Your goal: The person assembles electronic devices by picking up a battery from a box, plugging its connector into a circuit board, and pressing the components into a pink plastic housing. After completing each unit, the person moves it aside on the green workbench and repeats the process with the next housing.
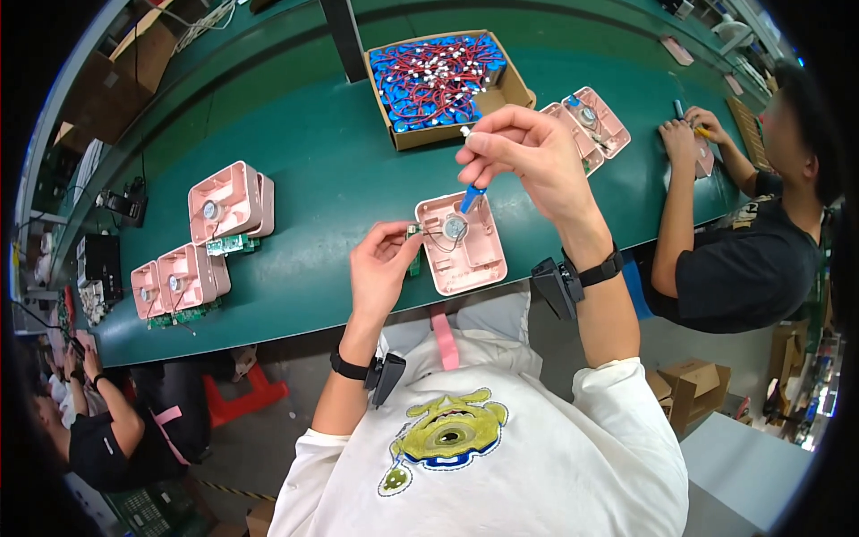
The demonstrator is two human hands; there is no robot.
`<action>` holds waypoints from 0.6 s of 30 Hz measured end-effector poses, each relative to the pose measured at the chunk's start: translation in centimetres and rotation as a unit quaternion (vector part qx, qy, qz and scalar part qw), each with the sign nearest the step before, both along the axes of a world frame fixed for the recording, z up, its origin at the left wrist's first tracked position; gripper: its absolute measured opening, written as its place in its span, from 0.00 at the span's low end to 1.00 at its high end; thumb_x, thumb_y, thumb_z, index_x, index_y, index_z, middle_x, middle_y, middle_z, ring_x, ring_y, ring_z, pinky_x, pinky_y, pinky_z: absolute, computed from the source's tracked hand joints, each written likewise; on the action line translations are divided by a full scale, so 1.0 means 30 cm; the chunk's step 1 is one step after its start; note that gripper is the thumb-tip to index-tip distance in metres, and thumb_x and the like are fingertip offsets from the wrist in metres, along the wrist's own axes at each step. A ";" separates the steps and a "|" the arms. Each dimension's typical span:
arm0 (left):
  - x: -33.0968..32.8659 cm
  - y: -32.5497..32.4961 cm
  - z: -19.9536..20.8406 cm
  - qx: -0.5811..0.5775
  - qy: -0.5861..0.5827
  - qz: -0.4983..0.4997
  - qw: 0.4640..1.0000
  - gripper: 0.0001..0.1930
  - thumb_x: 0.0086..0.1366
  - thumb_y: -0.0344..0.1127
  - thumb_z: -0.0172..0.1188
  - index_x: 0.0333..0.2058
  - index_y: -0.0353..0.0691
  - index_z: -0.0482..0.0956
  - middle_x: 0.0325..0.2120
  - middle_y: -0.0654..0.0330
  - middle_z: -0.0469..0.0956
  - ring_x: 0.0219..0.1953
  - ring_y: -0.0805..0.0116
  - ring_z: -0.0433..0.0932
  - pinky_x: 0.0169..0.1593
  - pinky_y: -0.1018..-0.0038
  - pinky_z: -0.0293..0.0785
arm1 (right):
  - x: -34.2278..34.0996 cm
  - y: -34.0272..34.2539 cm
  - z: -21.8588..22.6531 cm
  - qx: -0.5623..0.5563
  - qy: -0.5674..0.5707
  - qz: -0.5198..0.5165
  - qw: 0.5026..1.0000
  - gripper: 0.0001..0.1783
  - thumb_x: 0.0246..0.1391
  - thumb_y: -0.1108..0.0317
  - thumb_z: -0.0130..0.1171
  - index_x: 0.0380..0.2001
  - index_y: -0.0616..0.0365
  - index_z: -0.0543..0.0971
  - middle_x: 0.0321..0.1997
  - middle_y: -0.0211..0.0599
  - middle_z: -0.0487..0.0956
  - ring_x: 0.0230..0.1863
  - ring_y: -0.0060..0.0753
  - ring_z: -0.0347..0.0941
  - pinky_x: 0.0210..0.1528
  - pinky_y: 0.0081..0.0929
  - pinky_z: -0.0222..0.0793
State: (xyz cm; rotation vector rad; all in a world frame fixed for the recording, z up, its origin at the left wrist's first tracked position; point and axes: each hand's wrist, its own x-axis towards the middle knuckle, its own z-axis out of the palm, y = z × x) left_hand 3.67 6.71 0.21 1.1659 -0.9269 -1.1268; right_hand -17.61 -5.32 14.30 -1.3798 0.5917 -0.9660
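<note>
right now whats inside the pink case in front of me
The pink case holds a round wired speaker. The floor beneath the speaker is covered, as is the patch behind the blue part.

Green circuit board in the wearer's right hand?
No, the left hand holds the green circuit board, at the left side of the open pink case.

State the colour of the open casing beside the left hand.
The casing is pale pink; see the head view.
</note>
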 end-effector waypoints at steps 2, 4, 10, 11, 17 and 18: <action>0.000 0.002 0.011 0.018 -0.016 0.000 1.000 0.09 0.67 0.21 0.67 0.46 0.27 0.83 0.41 0.60 0.81 0.41 0.74 0.83 0.46 0.79 0.80 | 0.018 0.010 -0.007 0.018 0.007 0.014 1.000 0.09 0.67 0.72 0.64 0.44 0.69 0.82 0.38 0.46 0.87 0.35 0.32 0.87 0.38 0.25 0.84; -0.003 -0.002 0.023 0.026 -0.026 -0.002 0.999 0.09 0.67 0.21 0.67 0.45 0.27 0.83 0.42 0.60 0.81 0.41 0.73 0.84 0.45 0.79 0.80 | 0.030 0.015 -0.011 0.027 0.009 0.020 0.999 0.09 0.66 0.72 0.64 0.44 0.69 0.82 0.38 0.46 0.87 0.34 0.32 0.87 0.37 0.25 0.84; -0.016 -0.017 0.029 0.020 -0.027 0.008 0.999 0.09 0.67 0.22 0.67 0.45 0.27 0.83 0.44 0.58 0.80 0.43 0.71 0.85 0.47 0.78 0.82 | 0.045 0.026 -0.007 0.030 0.005 0.037 0.999 0.09 0.66 0.71 0.65 0.44 0.68 0.81 0.38 0.44 0.87 0.34 0.29 0.86 0.37 0.23 0.83; -0.017 -0.018 0.027 0.019 -0.026 0.009 0.999 0.09 0.67 0.22 0.67 0.45 0.26 0.83 0.44 0.58 0.80 0.44 0.70 0.85 0.47 0.78 0.82 | 0.046 0.029 -0.006 0.031 0.003 0.039 0.999 0.09 0.66 0.71 0.65 0.43 0.68 0.81 0.37 0.44 0.87 0.34 0.29 0.86 0.37 0.23 0.82; -0.018 -0.026 0.021 0.017 -0.021 0.006 1.000 0.09 0.67 0.22 0.67 0.45 0.26 0.83 0.44 0.57 0.80 0.44 0.69 0.85 0.49 0.78 0.83 | 0.043 0.036 -0.027 0.032 0.077 0.023 0.996 0.09 0.65 0.71 0.65 0.43 0.66 0.81 0.36 0.40 0.86 0.32 0.23 0.84 0.37 0.20 0.81; -0.018 -0.025 0.022 0.016 -0.023 0.004 1.000 0.09 0.67 0.22 0.67 0.45 0.26 0.83 0.45 0.57 0.80 0.44 0.69 0.86 0.49 0.78 0.83 | 0.033 0.039 -0.027 0.031 0.089 0.011 0.996 0.09 0.65 0.71 0.65 0.42 0.66 0.81 0.36 0.38 0.85 0.32 0.22 0.83 0.36 0.19 0.80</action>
